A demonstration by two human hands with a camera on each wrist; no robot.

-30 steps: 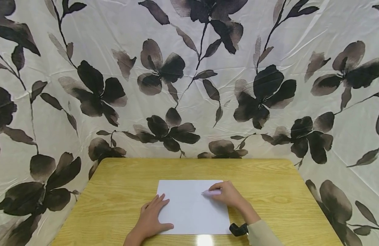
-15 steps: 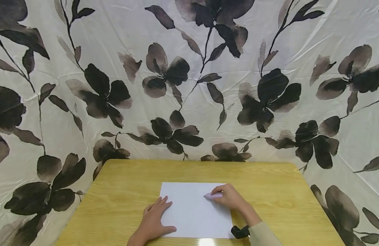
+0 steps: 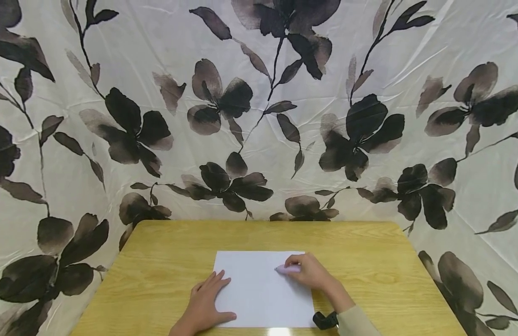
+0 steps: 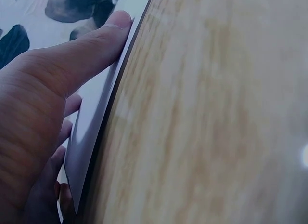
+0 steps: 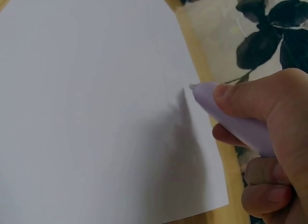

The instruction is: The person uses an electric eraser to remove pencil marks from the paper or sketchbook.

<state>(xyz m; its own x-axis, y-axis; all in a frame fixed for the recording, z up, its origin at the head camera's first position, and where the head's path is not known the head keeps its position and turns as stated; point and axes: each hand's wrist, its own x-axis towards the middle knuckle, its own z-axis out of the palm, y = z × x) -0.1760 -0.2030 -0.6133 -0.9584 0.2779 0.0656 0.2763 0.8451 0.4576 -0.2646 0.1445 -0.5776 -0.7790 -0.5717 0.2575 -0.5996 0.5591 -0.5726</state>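
Note:
A white sheet of paper (image 3: 259, 289) lies on the wooden table. My left hand (image 3: 206, 301) is spread on its left side, fingers and thumb extended over the edge. In the left wrist view the thumb (image 4: 91, 53) lies along the paper (image 4: 94, 123), whose edge casts a dark shadow. My right hand (image 3: 311, 270) pinches a thick lavender pen-like tool (image 3: 291, 269) over the sheet's upper right part. Up close in the right wrist view, the tool (image 5: 236, 120) shows a small grey tip just over the paper (image 5: 96, 98), with the hand's shadow below.
The yellow wood-grain table (image 3: 158, 261) reaches back to a white cloth (image 3: 267, 140) printed with dark flowers, which also hangs at both sides. A black device (image 3: 325, 320) sits at my right wrist, near the sheet's lower right corner.
The head view shifts slightly from frame to frame. Both hands, the lavender tool and the paper keep nearly the same places relative to each other.

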